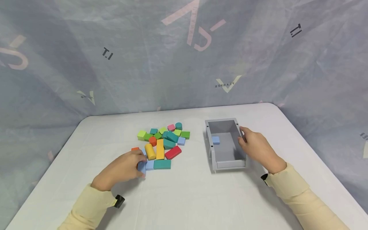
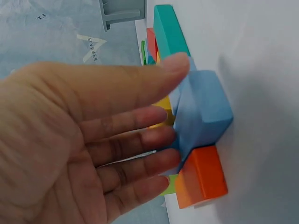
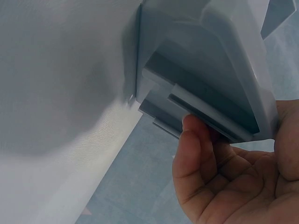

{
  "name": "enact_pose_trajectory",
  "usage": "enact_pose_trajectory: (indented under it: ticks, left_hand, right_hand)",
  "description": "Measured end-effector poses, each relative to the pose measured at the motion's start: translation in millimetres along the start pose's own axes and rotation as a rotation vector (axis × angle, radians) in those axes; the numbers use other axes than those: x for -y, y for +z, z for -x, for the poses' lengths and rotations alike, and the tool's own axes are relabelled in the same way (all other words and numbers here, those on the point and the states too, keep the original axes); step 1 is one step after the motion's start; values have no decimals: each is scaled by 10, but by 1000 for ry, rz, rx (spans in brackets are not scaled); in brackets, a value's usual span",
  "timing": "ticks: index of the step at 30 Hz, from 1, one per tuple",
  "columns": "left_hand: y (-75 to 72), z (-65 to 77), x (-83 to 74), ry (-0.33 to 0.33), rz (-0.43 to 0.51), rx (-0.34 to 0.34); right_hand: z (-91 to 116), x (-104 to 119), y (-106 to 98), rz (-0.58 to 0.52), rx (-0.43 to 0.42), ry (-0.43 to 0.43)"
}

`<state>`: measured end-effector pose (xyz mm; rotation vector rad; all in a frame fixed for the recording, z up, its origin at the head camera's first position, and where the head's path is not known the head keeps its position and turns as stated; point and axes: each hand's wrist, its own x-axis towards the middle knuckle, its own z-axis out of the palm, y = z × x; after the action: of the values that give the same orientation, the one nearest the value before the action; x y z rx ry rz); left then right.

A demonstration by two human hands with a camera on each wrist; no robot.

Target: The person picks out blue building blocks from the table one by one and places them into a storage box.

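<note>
My left hand [image 1: 126, 166] is at the near left of a pile of coloured blocks, its thumb and fingers spread about a light blue block [image 2: 208, 100]. The fingers look relaxed; whether they touch that block is hard to tell. Against it lies an orange block [image 2: 201, 179]. With my right hand [image 1: 257, 147] I grip the right wall of a grey plastic bin [image 1: 225, 164], thumb over the rim and fingers curled beneath a ledge on its outer side. One small blue block [image 1: 215, 140] lies inside the bin, near its left wall.
Around the pile lie a teal block [image 1: 162, 164], a yellow cylinder [image 1: 150, 151], a long yellow block [image 1: 160, 149], a red block [image 1: 173, 152] and several green ones. They lie on a white-covered table [image 1: 184, 198], with a grey printed cloth [image 1: 143, 64] hanging behind.
</note>
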<state>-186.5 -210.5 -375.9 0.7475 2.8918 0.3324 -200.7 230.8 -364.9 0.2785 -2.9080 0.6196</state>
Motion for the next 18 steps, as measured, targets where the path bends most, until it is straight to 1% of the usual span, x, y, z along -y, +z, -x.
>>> enact_pose_trajectory:
  ticks: [4, 6, 13, 18]
  left_hand:
    - [24, 13, -19, 4, -69, -12]
    - [29, 18, -28, 0, -87, -14]
    - [48, 17, -26, -25, -53, -7]
    - [61, 16, -12, -22, -39, -13]
  right_hand:
    - [6, -6, 3, 11, -15, -12]
    - [7, -6, 5, 11, -21, -14]
    - [9, -6, 7, 7, -21, -7]
    - [8, -4, 8, 7, -27, -8]
